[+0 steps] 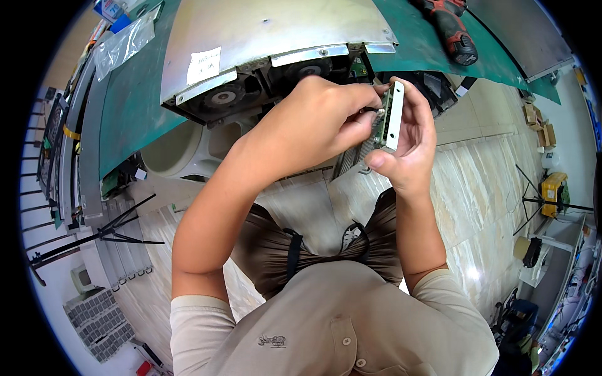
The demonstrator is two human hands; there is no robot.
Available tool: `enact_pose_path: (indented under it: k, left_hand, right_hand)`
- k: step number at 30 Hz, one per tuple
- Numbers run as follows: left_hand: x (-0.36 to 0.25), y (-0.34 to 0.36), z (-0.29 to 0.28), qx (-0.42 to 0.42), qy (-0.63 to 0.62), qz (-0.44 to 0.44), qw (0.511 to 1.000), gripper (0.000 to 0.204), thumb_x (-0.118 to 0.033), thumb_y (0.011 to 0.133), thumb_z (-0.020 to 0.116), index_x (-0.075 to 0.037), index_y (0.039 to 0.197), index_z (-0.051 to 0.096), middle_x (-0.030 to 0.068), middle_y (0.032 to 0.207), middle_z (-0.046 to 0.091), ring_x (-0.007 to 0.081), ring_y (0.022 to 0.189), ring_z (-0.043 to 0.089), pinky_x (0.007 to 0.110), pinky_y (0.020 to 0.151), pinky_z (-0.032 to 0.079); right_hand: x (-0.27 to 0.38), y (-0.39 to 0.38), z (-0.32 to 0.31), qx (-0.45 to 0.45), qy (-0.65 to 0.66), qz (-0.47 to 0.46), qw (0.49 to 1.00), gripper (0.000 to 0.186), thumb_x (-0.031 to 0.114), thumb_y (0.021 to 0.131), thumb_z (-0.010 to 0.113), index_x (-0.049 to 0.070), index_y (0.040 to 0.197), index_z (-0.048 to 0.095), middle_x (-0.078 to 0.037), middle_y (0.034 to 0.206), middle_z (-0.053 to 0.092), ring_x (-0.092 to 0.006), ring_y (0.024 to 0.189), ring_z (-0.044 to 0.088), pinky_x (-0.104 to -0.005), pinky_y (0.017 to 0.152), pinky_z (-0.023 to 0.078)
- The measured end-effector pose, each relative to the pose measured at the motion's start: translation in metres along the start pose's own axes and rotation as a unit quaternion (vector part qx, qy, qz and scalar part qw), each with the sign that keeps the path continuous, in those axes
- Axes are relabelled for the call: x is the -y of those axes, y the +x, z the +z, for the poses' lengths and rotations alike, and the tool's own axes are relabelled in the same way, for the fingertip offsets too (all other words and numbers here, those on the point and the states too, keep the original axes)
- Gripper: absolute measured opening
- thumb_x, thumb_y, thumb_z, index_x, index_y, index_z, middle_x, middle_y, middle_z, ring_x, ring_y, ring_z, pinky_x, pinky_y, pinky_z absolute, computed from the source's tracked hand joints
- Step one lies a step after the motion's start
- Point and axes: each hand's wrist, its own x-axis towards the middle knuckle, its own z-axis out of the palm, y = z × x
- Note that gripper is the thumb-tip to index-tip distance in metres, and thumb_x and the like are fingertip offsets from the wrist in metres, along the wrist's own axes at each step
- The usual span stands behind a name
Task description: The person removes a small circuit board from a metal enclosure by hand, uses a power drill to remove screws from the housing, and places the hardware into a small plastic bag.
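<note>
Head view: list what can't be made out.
In the head view:
Module: far face, turned toward the right hand.
Dark piece: too small, partly covered by the left hand.
Right fan: lower part, behind the left hand.
Drill: upper end, cut by the top edge.
Case: far end, same edge.

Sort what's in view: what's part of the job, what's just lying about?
Likely in the job:
- circuit board, held in the right hand, left hand at it
- metal case with fans

Seemingly lying about:
- cordless drill, untouched
- plastic bag
- cardboard box
</note>
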Motion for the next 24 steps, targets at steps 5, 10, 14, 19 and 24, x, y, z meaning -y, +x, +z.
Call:
enact_pose_path:
  k: [5, 10, 14, 19, 24]
  left_hand:
    - [-0.002, 0.004, -0.003, 0.016, 0.005, -0.016, 1.000, 0.016, -0.010, 0.082, 0.071, -0.003, 0.097, 0.071, 0.0108, 0.062, 0.058, 0.0208, 0.050, 0.056, 0.030, 0.050, 0.044]
    - [-0.006, 0.005, -0.004, -0.003, 0.019, -0.003, 1.000, 0.017, -0.009, 0.081, 0.072, -0.004, 0.097, 0.072, 0.0108, 0.061, 0.059, 0.0209, 0.051, 0.057, 0.030, 0.051, 0.045]
    - [-0.002, 0.005, -0.003, -0.017, 0.032, 0.030, 0.999, 0.018, -0.007, 0.079, 0.072, -0.004, 0.097, 0.073, 0.0112, 0.062, 0.061, 0.0231, 0.052, 0.061, 0.031, 0.052, 0.048]
    - [-0.001, 0.006, -0.005, -0.013, 0.038, 0.047, 0.998, 0.017, -0.006, 0.078, 0.072, -0.004, 0.095, 0.073, 0.0115, 0.064, 0.062, 0.0252, 0.054, 0.062, 0.032, 0.053, 0.049]
    - [-0.001, 0.005, -0.006, -0.007, 0.033, 0.040, 0.999, 0.016, -0.007, 0.078, 0.073, -0.003, 0.094, 0.073, 0.0119, 0.065, 0.063, 0.0257, 0.054, 0.062, 0.033, 0.053, 0.049]
  right_hand:
    - [0.003, 0.001, 0.000, 0.007, -0.005, 0.012, 1.000, 0.109, 0.023, 0.057, 0.099, -0.002, 0.144, 0.038, -0.017, 0.134, 0.051, -0.0255, 0.123, 0.055, -0.0395, 0.105, 0.049]
    - [0.009, 0.002, 0.000, 0.006, -0.010, 0.035, 0.999, 0.106, 0.023, 0.059, 0.097, -0.003, 0.143, 0.038, -0.017, 0.132, 0.052, -0.0248, 0.122, 0.056, -0.0387, 0.104, 0.049]
    - [0.011, 0.003, 0.000, 0.010, -0.024, 0.041, 0.999, 0.105, 0.024, 0.060, 0.097, -0.003, 0.143, 0.039, -0.016, 0.132, 0.053, -0.0245, 0.122, 0.056, -0.0383, 0.105, 0.049]
    - [0.013, 0.003, 0.003, 0.008, -0.034, 0.046, 0.998, 0.104, 0.026, 0.060, 0.097, -0.004, 0.142, 0.040, -0.016, 0.130, 0.054, -0.0243, 0.122, 0.057, -0.0380, 0.105, 0.048]
    - [0.014, 0.003, 0.002, 0.012, -0.034, 0.047, 0.998, 0.103, 0.026, 0.060, 0.096, -0.004, 0.142, 0.040, -0.016, 0.130, 0.055, -0.0243, 0.122, 0.057, -0.0382, 0.105, 0.048]
